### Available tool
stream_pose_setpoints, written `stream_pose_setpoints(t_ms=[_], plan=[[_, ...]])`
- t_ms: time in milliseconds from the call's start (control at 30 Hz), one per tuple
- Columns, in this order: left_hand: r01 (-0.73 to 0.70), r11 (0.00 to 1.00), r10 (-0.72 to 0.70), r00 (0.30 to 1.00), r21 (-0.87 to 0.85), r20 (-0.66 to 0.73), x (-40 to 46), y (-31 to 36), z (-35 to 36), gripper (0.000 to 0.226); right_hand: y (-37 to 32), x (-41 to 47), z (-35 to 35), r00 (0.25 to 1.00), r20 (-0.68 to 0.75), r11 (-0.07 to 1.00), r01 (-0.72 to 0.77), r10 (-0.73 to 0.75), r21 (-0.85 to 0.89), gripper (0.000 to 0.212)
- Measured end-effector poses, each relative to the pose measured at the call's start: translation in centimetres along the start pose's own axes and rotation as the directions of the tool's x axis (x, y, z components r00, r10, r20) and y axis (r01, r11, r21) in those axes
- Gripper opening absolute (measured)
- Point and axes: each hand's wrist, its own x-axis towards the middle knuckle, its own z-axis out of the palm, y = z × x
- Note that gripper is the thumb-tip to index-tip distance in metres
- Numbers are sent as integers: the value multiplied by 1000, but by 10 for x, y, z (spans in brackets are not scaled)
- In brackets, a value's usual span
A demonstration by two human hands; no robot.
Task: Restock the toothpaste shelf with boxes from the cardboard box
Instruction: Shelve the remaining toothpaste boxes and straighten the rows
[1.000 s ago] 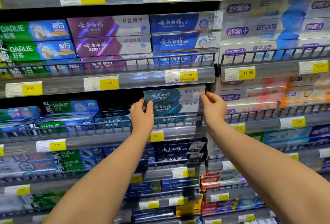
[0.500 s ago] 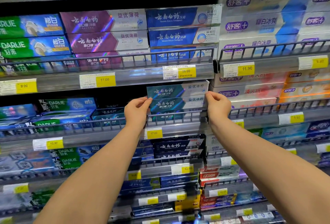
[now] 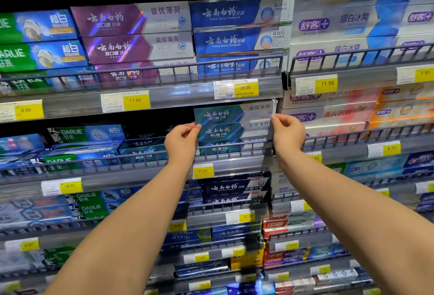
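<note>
Both bare arms reach up to the middle shelf, where a stack of teal toothpaste boxes (image 3: 232,128) sits behind the low grey rail (image 3: 234,150) of thin upright bars. The boxes are long, flat-sided cardboard with a glossy, faintly iridescent sheen, teal at one end and pale silver-grey at the other. The left hand (image 3: 182,141) pinches the stack's left end, thumb and fingertips curled onto the corner where the top two boxes meet. The right hand (image 3: 287,133) closes its grip on the right end in the same way, fingers bent around the pale edge. The top box (image 3: 234,112) lies slightly askew on the one below (its right end pokes out a little further).

At 12 o'clock from the hands, the shelf above carries navy boxes (image 3: 239,27) stacked three high; at 11 o'clock stand purple boxes (image 3: 131,34) with a holographic streak, and at 10 o'clock green-and-blue ones (image 3: 40,41). At 1 o'clock are white and blue cartons (image 3: 352,20). Yellow price tags (image 3: 136,100) sit in clear plastic strips along each shelf edge. At 6 o'clock, below the hands, dark navy boxes (image 3: 234,187) fill the next shelf, and lower rows blur together.
</note>
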Motion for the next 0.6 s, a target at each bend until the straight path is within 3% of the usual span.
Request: stream_pose_setpoints(t_ms=[133, 300, 400, 500, 600], plan=[[13, 1000, -13, 1000, -16, 0, 1, 0, 0, 21, 1, 0, 1, 1000, -4, 1000, 3, -3, 14, 20], [122, 967, -129, 992, -223, -14, -13, -8, 2, 18, 9, -8, 1, 998, -64, 996, 25, -20, 82, 12], [123, 970, -130, 991, -209, -21, -37, -22, 8, 18, 33, -17, -10, 997, -75, 997, 14, -8, 75, 21], [187, 971, -188, 982, -146, 5, -81, -44, 26, 18, 74, -33, -33, 1000, 18, 1000, -20, 19, 12, 32], [294, 953, -289, 954, -73, 80, -129, -71, 50, 16, 122, -48, -60, 990, 113, 994, -80, 88, -76, 25]])
